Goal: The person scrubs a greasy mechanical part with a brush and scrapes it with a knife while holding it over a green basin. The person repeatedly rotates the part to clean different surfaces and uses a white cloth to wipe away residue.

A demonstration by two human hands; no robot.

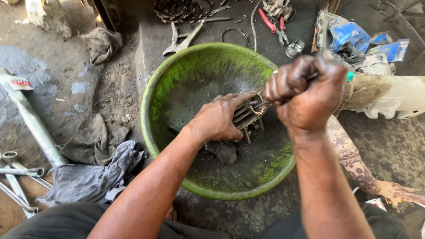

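Metal, finned and oily: the cylinder [248, 113] sits in the green basin [155, 102]. My left hand [219, 118] presses flat on it; my right hand [305, 90] fists a tool handle. Judged heavy, rigid, slippery; the fins offer the best hold.

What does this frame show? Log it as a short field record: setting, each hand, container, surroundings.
setting: grimy workshop floor, seen from above
left hand: pressed on a finned metal engine part, steadying it inside the basin
right hand: fist closed around a thin tool handle aimed at the part; tool tip hidden
container: green plastic basin, oily and dark inside
surroundings: grey rags, spanners, red-handled pliers, locking pliers, metal rings
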